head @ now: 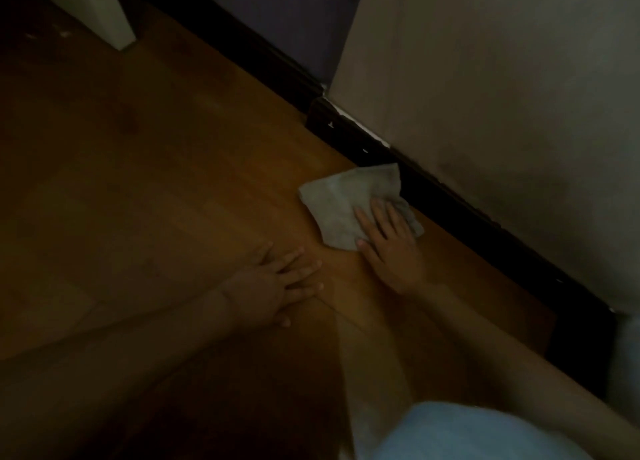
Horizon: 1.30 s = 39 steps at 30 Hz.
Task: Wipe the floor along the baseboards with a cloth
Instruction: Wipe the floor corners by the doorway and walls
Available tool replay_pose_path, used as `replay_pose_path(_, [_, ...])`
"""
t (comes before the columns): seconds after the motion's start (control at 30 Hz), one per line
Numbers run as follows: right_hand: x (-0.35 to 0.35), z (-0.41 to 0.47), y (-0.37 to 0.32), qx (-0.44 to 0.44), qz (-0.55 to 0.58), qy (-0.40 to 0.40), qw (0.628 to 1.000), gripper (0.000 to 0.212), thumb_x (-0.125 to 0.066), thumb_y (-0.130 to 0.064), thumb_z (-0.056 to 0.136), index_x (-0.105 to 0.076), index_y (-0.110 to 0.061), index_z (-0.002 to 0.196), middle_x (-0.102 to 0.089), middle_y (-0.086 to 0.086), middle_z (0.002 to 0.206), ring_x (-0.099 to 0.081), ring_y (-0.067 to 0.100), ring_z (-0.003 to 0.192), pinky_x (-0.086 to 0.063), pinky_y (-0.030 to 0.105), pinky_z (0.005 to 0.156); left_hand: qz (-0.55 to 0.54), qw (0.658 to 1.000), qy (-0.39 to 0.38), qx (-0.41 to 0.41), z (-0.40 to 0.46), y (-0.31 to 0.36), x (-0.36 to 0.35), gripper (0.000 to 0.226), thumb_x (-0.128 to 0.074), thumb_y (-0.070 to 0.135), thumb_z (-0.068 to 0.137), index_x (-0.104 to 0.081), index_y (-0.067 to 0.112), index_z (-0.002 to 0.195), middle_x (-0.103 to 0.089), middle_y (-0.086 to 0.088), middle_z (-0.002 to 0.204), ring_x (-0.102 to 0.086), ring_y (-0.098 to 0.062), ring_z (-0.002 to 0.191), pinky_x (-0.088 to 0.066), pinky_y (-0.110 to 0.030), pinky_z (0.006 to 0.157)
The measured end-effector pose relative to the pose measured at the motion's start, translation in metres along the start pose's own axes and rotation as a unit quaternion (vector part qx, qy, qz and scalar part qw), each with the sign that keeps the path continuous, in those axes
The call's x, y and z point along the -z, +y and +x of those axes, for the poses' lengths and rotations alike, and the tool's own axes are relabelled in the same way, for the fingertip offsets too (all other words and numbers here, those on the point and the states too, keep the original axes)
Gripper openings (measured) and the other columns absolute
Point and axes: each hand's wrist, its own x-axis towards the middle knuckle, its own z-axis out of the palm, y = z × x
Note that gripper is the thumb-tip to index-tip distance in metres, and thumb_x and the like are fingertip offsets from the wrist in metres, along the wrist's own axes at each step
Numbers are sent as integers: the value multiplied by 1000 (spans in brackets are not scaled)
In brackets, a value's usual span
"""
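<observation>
A pale grey cloth lies flat on the brown wooden floor, its far edge against the dark baseboard that runs diagonally from upper left to lower right. My right hand presses flat on the cloth's near right part, fingers spread. To its left, my left hand rests palm down on the bare floor with fingers apart and nothing in it.
A grey wall rises above the baseboard. A purple panel sits behind a step in the baseboard at the wall corner. A white post or furniture leg stands at upper left. Light blue clothing shows at the bottom.
</observation>
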Motion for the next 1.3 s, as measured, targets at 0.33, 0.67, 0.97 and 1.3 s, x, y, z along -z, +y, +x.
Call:
replay_pose_path(0.33, [17, 82, -32, 74, 7, -17, 997, 56, -26, -45, 103, -9, -29, 154, -2, 7, 162, 1, 26, 148, 5, 33, 116, 1, 1000, -3, 5, -3, 0, 0, 73, -38, 53, 98, 12, 42, 150, 36, 11, 148, 38, -20, 131, 7, -56, 114])
replay_pose_path(0.67, [26, 141, -71, 75, 10, -68, 995, 55, -23, -44, 104, -4, -30, 154, 4, 8, 162, 7, 27, 148, 6, 38, 117, -4, 1000, -9, 12, -1, -1, -1, 73, -38, 55, 98, 12, 43, 150, 37, 13, 146, 39, -19, 130, 9, -57, 114])
replay_pose_path(0.97, [23, 81, -23, 61, -17, -51, 997, 59, -17, -53, 100, -8, -31, 154, -3, 6, 162, -1, 27, 148, -2, 40, 118, -3, 1000, 2, 2, -1, -2, -1, 73, -38, 55, 98, 10, 42, 151, 36, 12, 149, 35, -18, 135, 10, -58, 113])
replay_pose_path(1.3, [20, 70, -23, 75, -3, -15, 997, 55, -28, -43, 104, -7, -31, 154, 1, 5, 163, 2, 24, 149, 8, 30, 114, 9, 1000, 12, 2, 3, -3, -8, 73, -36, 57, 97, 12, 43, 150, 37, 11, 150, 38, -19, 132, 9, -59, 113])
